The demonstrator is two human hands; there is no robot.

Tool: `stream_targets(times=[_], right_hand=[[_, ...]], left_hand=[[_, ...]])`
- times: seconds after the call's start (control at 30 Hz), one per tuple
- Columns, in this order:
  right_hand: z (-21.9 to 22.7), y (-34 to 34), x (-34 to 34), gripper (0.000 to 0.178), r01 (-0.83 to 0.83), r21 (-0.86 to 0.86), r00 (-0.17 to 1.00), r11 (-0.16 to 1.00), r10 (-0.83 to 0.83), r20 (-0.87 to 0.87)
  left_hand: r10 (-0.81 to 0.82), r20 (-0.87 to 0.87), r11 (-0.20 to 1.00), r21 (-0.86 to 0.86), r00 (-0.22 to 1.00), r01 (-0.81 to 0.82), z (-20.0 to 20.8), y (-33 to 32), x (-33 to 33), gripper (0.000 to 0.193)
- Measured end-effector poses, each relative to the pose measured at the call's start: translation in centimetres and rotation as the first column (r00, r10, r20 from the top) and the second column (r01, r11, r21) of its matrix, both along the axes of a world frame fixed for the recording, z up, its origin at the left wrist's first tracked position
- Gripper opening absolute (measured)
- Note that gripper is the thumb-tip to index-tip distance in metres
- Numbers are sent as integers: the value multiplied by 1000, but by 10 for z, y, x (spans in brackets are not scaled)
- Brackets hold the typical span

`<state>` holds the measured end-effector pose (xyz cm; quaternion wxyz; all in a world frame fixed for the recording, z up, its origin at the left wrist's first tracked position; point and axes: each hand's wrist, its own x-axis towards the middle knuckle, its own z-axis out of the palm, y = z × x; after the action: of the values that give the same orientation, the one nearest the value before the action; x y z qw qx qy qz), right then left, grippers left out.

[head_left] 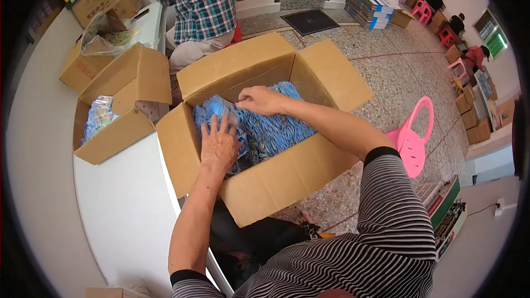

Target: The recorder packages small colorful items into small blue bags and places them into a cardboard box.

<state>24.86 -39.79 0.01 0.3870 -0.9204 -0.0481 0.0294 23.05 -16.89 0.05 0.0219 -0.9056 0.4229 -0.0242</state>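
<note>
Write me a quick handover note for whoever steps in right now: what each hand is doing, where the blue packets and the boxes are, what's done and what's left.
Left hand: flat, fingers spread, pressing on the blue packets inside the big open cardboard box.
Right hand: farther back in the same box, fingers curled onto a clear-wrapped bundle of packets; whether it is gripped cannot be told.
Box: at the white table's edge, flaps open, filled with packets.
Smaller open box on the table to the left holds a few wrapped packets.
Done: big box open, both hands in.
Left: the big box is still full of packets; neither hand has lifted anything out.
</note>
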Motion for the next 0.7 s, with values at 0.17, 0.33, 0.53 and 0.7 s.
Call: stream_targets(times=[0.17,0.33,0.53,0.7], right_hand=[[44,-21,-85,40,98,-165,970,981,-57,237],[55,-59,-168,37,395,3,803,919,-346,486],[45,-112,-219,35,598,-18,686,802,-500,529],[38,-106,-226,37,592,-18,698,806,-500,512]], left_hand=[[-79,-53,937,-344,995,56,40,25,-21,42],[185,-343,607,-698,921,-381,57,57,-71,36],[244,-454,603,-621,857,-501,27,57,-77,53],[331,-295,669,-597,897,-443,9,58,-80,69]])
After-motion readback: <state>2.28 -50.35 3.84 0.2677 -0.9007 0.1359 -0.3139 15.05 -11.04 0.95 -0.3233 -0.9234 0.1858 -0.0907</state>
